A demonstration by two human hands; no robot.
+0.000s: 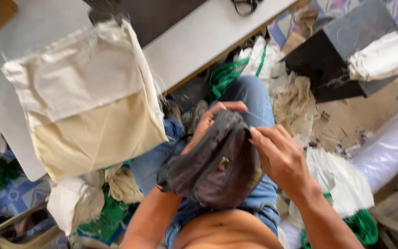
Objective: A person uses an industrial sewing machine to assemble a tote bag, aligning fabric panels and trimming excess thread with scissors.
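Centre of the frame: a dark grey pouch (217,166) sits on the person's lap over blue jeans (254,94). Its long axis runs from lower left up to upper right, the narrow end pointing toward the top of the frame. The left hand (208,122) is gripping the pouch's upper edge from behind. The right hand (279,154) is pinching at the top right corner, fingers closed on it. Upper left, a cream cloth (88,97) hangs over the table (199,37).

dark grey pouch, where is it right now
In the head view the dark grey pouch sits low centre on the person's lap, held between the left hand and right hand, right of the cream cloth.
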